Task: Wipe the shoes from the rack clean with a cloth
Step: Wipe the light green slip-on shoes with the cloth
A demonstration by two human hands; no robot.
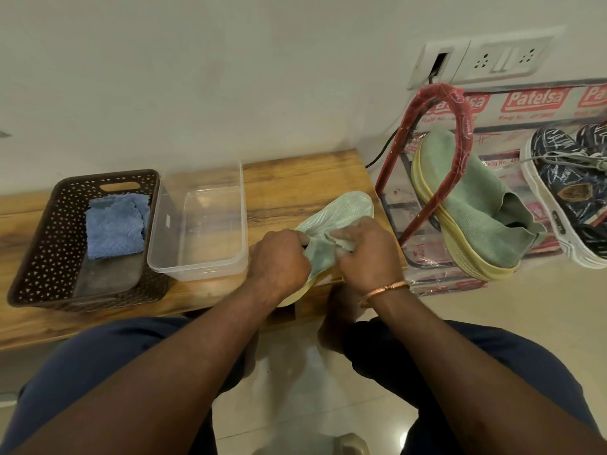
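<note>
Left hand: your left hand (279, 257) is clenched round the heel end of the shoe (341, 208), knuckles up, and pins it to the table (295, 178).
Right hand: your right hand (368, 251) has its fingers curled tight on a fabric fold (343, 242), pale green, at the shoe's opening. You cannot tell whether the fold is a cloth or the shoe's own collar.
Bangle: a copper bangle (384, 290) sits on your right wrist.
Shoe: pale green mesh with a yellow sole. It lies on the right end of the table, toe towards 1 o'clock and heel towards you, overhanging the near edge.
Tub: a clear plastic tub (197, 274) stands at 9 o'clock from the shoe, just beside your left hand.
Basket: a brown perforated basket (42, 244) stands at 9 o'clock from the tub, touching it.
Blue cloth: a blue cloth (115, 224) lies crumpled in the far half of the basket.
Rack: the rack (460, 126), its frame wrapped in red, stands on the floor at 3 o'clock from the table.
On the rack: a darker green shoe (476, 208) with a yellow sole, toe towards the wall. At its 3 o'clock is a dark patterned sneaker (565, 192) with a white sole.
Wall: a socket plate (505, 60) is at 12 o'clock from the rack. A black cable (382, 149) runs down behind the table.
</note>
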